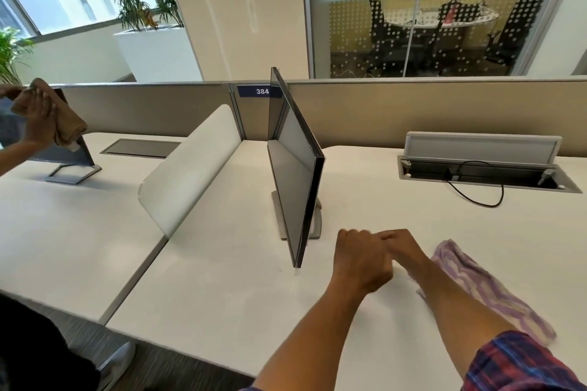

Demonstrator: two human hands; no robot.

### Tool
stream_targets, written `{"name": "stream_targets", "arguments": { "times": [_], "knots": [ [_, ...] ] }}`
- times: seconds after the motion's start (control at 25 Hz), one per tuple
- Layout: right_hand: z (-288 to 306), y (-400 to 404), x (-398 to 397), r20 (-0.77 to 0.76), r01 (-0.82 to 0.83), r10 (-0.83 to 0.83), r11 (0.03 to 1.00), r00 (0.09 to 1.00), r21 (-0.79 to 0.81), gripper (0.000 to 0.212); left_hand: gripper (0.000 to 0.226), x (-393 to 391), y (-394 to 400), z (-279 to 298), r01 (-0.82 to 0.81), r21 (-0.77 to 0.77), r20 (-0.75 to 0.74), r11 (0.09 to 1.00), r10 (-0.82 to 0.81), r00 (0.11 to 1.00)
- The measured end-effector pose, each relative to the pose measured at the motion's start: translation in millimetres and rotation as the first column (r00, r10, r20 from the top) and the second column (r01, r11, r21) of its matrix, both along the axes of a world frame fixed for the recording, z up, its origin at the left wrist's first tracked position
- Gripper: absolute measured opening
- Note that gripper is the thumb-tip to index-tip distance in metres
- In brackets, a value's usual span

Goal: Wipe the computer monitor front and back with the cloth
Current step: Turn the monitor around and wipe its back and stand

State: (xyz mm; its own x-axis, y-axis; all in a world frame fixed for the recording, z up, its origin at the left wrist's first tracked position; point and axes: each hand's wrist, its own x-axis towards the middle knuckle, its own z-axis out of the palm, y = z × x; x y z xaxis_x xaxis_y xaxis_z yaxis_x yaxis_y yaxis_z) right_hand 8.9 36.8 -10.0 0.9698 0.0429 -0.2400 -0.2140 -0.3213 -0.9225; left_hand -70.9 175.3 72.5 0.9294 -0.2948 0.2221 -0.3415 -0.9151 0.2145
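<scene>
Left hand [360,259] fisted, empty | right hand [401,244] curled, touching it, grip unclear | purple-striped cloth [486,289] on desk beside thin black monitor [297,174]

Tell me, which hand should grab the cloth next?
Probably the right hand. The cloth lies flat on the desk just beside that wrist, ungripped. The left hand is curled in a fist on the far side, nearer the monitor.

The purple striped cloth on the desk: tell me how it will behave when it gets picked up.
The purple striped cloth lies rumpled and flat on the desk, so it probably drapes limply rather than holding shape. It looks thin, so likely light. Its soft, fuzzy-looking weave suggests it won't slip easily from the hands.
</scene>
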Motion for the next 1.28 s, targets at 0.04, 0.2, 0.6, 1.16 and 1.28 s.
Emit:
{"name": "stream_targets", "arguments": {
  "times": [0.04, 0.2, 0.6, 1.16, 1.28],
  "knots": [
    [2.3, 0.2, 9.6, -0.043, -0.059, 0.059, 0.998, 0.997, 0.000, 0.020, 0.022, 1.3, 2.8, -14.6, -0.070, -0.023, -0.063, 0.997, 0.068, 0.996],
    [1.0, 13.4, 52.2, -0.001, -0.204, 0.211, 0.943, 0.978, -0.264, 0.020, 0.032, 6.9, 5.9, -63.1, -0.344, -0.094, -0.300, 0.934, 0.303, 0.904],
    [5.8, 82.7, 121.4, 0.011, -0.328, 0.379, 0.816, 0.926, -0.475, 0.049, 0.071, 59.8, 5.2, -113.0, -0.770, -0.163, -0.469, 0.617, 0.639, 0.610],
    [-5.1, 133.8, 171.4, -0.001, -0.505, 0.566, 0.735, 0.825, -0.453, 0.034, 0.074, 115.0, -6.1, -127.0, -0.907, -0.117, -0.511, 0.405, 0.758, 0.405],
    [-7.0, 137.9, 179.5, -0.003, -0.498, 0.546, 0.762, 0.838, -0.414, 0.037, 0.069, 115.9, -2.1, -133.9, -0.899, -0.147, -0.472, 0.413, 0.769, 0.431]
  ]
}}
